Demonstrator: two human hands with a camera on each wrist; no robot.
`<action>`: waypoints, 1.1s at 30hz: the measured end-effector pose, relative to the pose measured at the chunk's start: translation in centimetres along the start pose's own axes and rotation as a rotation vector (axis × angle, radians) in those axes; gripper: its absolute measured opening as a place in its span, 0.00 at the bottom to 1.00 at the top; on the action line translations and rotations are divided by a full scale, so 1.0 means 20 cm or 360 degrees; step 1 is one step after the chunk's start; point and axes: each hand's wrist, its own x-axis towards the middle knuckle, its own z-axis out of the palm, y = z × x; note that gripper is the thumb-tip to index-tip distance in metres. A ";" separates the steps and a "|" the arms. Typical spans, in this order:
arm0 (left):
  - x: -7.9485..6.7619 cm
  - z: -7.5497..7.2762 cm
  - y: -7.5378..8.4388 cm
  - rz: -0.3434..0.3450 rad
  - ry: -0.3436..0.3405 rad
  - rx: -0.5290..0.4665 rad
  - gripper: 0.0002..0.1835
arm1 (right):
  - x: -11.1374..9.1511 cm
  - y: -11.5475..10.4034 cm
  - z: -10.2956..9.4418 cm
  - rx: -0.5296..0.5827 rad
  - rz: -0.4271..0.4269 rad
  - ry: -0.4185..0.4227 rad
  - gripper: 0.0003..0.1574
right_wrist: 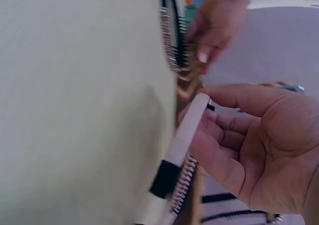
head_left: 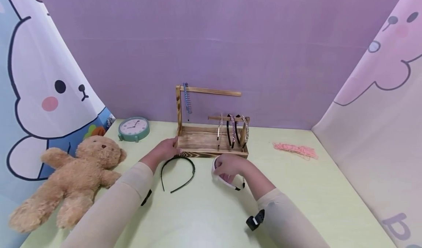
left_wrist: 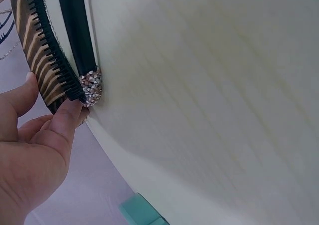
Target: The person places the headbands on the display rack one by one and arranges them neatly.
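A wooden rack (head_left: pixel 211 154) with two crossbars stands at the back of the table. My left hand (head_left: pixel 165 150) grips its front left corner, thumb and fingers on either side of the wood in the left wrist view. Just in front lies a black toothed headband (head_left: pixel 193 171), its sparkly beaded side (left_wrist: pixel 91 88) by my fingertips. My right hand (head_left: pixel 232 164) pinches a white headband (right_wrist: pixel 187 130) with a black tip, before the rack's right side. Close by it is a band with toothed edges (right_wrist: pixel 184 182), partly hidden.
A blue headband (head_left: pixel 187 99) hangs from the upper bar; several beaded headbands (head_left: pixel 233 129) hang from the lower one. A teal clock (head_left: pixel 134 129) and a teddy bear (head_left: pixel 77 176) are on the left. Pink yarn (head_left: pixel 295 150) lies on the right.
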 end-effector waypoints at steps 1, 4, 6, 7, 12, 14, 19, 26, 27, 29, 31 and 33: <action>0.00 0.00 0.00 0.0001 -0.0001 -0.0002 0.39 | -0.02 0.00 -0.02 0.0014 -0.0018 -0.0005 0.10; 0.00 -0.01 0.00 0.0003 -0.0004 -0.0007 0.39 | -0.06 0.00 -0.07 0.0063 -0.0076 -0.0021 0.11; 0.00 -0.01 0.00 -0.0001 -0.0005 -0.0010 0.39 | -0.09 0.00 -0.10 0.0101 -0.0116 -0.0035 0.10; 0.00 -0.01 0.00 -0.0003 -0.0005 -0.0013 0.39 | -0.11 0.00 -0.11 0.0121 -0.0132 -0.0047 0.10; 0.00 -0.01 0.00 0.0015 0.0003 0.0004 0.38 | -0.18 -0.03 -0.16 0.0239 -0.0257 -0.0081 0.08; -0.01 -0.01 0.00 0.0026 0.0002 0.0017 0.38 | -0.21 -0.05 -0.18 0.0288 -0.0313 -0.0072 0.10; -0.02 -0.01 0.01 0.0031 -0.0007 0.0033 0.38 | -0.28 -0.08 -0.24 0.0408 -0.0435 -0.0020 0.11; -0.03 -0.01 0.02 0.0016 -0.0014 0.0027 0.38 | -0.37 -0.12 -0.34 0.0538 -0.0654 0.0216 0.12; -0.03 -0.01 0.02 0.0021 -0.0013 0.0030 0.38 | -0.39 -0.12 -0.36 0.0550 -0.0683 0.0262 0.12; -0.02 0.00 0.02 0.0029 -0.0013 0.0038 0.38 | -0.41 -0.12 -0.40 0.0537 -0.0727 0.0381 0.12; -0.02 0.00 0.02 0.0034 -0.0013 0.0049 0.38 | -0.42 -0.13 -0.43 0.0535 -0.0752 0.0508 0.13; -0.02 0.00 0.02 0.0033 -0.0012 0.0048 0.38 | -0.43 -0.13 -0.47 0.0542 -0.0769 0.0634 0.13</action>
